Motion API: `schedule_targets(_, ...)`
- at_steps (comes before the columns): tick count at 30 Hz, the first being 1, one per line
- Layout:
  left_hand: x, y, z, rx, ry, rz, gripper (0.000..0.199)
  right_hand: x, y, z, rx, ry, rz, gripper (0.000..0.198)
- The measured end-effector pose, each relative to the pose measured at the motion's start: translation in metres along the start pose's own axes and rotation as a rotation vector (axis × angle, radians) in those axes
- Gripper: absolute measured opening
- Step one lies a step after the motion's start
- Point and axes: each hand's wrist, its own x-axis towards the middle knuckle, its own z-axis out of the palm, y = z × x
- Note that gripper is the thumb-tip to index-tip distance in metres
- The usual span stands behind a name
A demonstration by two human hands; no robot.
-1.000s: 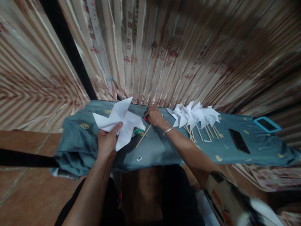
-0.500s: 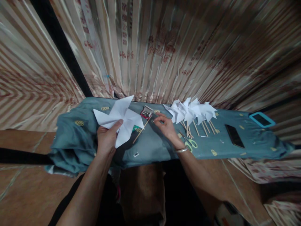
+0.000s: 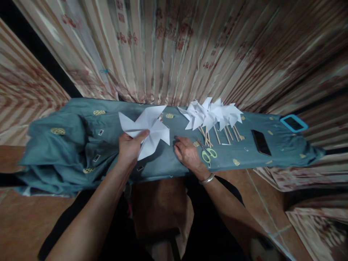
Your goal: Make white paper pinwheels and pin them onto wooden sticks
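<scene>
My left hand (image 3: 130, 146) grips a white paper pinwheel (image 3: 150, 125), its thumb pressed near the middle of the folded blades. To the right, my right hand (image 3: 188, 152) is low over the cloth, its fingers curled together. Anything small between its fingertips is hidden. Behind the pinwheel's right blade, only a bit of a small red box (image 3: 160, 118) shows. Green-handled scissors (image 3: 208, 153) lie just right of my right hand. Beyond them several finished pinwheels (image 3: 208, 113) lie in an overlapping row, their wooden sticks (image 3: 216, 135) pointing toward me.
A grey-green patterned cloth (image 3: 163, 168) covers the long narrow table and bunches up at the left. A dark phone (image 3: 261, 142) and a blue-framed device (image 3: 294, 123) lie at the right. A striped curtain (image 3: 146, 54) hangs right behind the table.
The view has shifted, and the held pinwheel now covers most of the small box and the loose stick. My right hand has come lower and nearer me, its fingers more curled.
</scene>
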Motion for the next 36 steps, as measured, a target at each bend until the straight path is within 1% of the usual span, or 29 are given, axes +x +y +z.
schedule_targets(3, 0.002, -0.006, 0.007, 0.005, -0.006, -0.004, 0.028, 0.003, 0.001, 0.002, 0.125, 0.025, 0.109, 0.022)
schedule_targets(6, 0.004, -0.012, 0.011, 0.026, -0.020, 0.001, 0.029, 0.007, 0.000, 0.002, 0.208, 0.010, 0.222, 0.014)
schedule_targets(10, 0.003, -0.017, 0.013, 0.038, -0.059, -0.005, 0.026, 0.007, 0.000, 0.000, 0.245, 0.005, 0.286, 0.010)
schedule_targets(14, 0.000, -0.017, 0.013, 0.050, -0.070, -0.021, 0.026, 0.002, 0.001, 0.000, 0.239, 0.019, 0.273, 0.011)
schedule_targets(20, -0.002, -0.015, 0.012, 0.126, -0.087, 0.065, 0.020, -0.001, 0.001, 0.004, 0.296, 0.036, 0.263, 0.009)
schedule_targets(24, -0.002, -0.015, 0.011, 0.153, -0.096, 0.090, 0.021, -0.003, 0.004, 0.003, 0.356, 0.043, 0.278, 0.010)
schedule_targets(26, -0.003, -0.015, 0.011, 0.159, -0.087, 0.091, 0.021, -0.005, 0.007, -0.004, 0.433, 0.089, 0.303, 0.007)
schedule_targets(28, -0.004, -0.015, 0.011, 0.160, -0.080, 0.081, 0.019, -0.007, 0.006, -0.016, 0.532, 0.176, 0.313, 0.005)
schedule_targets(31, -0.010, -0.017, 0.015, 0.153, -0.116, 0.051, 0.018, -0.008, -0.006, -0.037, 0.643, 0.277, 0.245, 0.010)
schedule_targets(33, -0.015, -0.019, 0.018, 0.154, -0.160, 0.049, 0.018, -0.006, -0.019, -0.045, 0.654, 0.297, 0.201, 0.010)
schedule_targets(36, -0.022, -0.023, 0.022, 0.163, -0.212, 0.070, 0.021, -0.003, -0.036, -0.048, 0.604, 0.289, 0.176, 0.011)
